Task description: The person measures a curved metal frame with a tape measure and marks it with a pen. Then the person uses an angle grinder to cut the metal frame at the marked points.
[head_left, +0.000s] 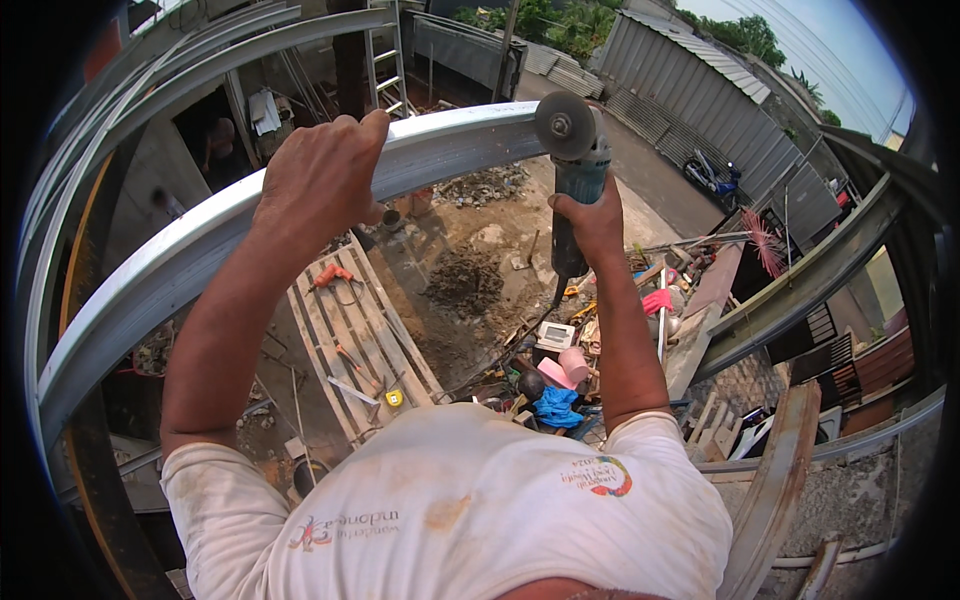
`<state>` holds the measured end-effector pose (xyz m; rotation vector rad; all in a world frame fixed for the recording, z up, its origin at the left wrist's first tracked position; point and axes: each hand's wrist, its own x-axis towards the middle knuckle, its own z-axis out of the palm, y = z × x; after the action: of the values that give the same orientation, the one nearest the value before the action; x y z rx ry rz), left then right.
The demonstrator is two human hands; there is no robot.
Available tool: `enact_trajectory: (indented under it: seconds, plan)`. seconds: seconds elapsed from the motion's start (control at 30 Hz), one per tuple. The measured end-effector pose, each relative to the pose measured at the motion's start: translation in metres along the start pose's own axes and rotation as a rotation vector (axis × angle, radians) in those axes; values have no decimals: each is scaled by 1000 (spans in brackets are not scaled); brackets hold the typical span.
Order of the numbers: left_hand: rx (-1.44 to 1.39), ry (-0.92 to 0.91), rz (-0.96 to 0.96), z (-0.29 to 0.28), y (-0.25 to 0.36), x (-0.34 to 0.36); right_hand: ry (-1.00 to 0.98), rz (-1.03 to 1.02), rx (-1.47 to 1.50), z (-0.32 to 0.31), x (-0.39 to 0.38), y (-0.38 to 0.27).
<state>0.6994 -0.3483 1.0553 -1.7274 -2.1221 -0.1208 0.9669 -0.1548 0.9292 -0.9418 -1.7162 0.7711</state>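
Observation:
A long, pale metal channel beam (455,148) runs from the lower left up to the top centre, bending in the fisheye view. My left hand (322,178) is closed over its upper edge, with the thumb on the near side. In my right hand (596,222) is an angle grinder (580,182), held upright by its body, its cord trailing down. The grinder's round dark disc (566,126) overlaps the right end of the beam. Whether the disc touches the metal or is spinning, I cannot tell.
Below lies a wooden plank platform (368,312) bearing a red drill (333,274) and a yellow tape measure (394,398). Assorted clutter surrounds a blue plastic bag (557,407). A ladder (387,72) stands beyond the beam. Another metal beam (800,283) crosses at right. A person (219,145) is in a doorway.

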Motion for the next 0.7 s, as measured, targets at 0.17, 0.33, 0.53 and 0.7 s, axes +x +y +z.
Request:
enact_trajectory:
  seconds: [0.17,0.33,0.53,0.7]
  plan:
    - [0,23,23,3,-2,1,-36,15,-10,-8,2,-13]
    - [-9,41,22,5,-3,1,-65,10,-67,-17,7,-22]
    - [-7,38,26,7,-4,2,-114,33,-47,-27,9,-33]
    - [-12,23,21,7,-4,2,-171,82,-60,-33,16,-36]
